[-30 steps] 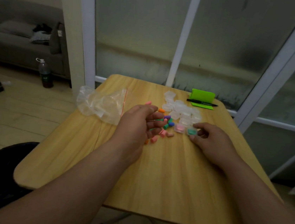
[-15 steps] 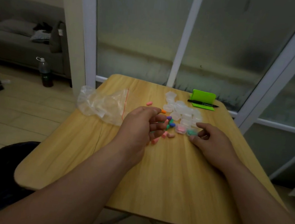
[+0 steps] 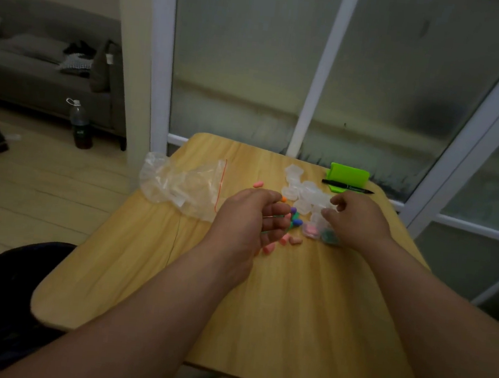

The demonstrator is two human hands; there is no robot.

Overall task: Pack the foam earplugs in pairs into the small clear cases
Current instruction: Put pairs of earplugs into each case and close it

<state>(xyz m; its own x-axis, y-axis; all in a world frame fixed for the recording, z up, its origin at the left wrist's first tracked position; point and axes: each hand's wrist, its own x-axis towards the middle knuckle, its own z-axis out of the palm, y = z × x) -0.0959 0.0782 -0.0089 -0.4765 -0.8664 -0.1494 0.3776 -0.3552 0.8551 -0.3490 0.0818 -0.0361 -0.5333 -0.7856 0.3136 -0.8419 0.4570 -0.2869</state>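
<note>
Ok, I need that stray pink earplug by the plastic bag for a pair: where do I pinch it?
Probably pinch the stray pink earplug across its middle, on its long sides, coming straight down. It lies flat on the table, apart from the pile, with the plastic bag close on its left.

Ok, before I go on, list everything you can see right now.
table: one, light wood, under everything
plastic bag: one, clear with red strip, table's left
empty cases: a cluster, clear, far centre
filled cases: two, pink and teal contents, cluster's near side
loose earplugs: several, mixed colours, table centre
stand: one, green, far edge
pen: one, black, before stand
bottle: one, dark, floor left
left hand: one, curled, over loose earplugs
right hand: one, fingers at empty cases
</note>
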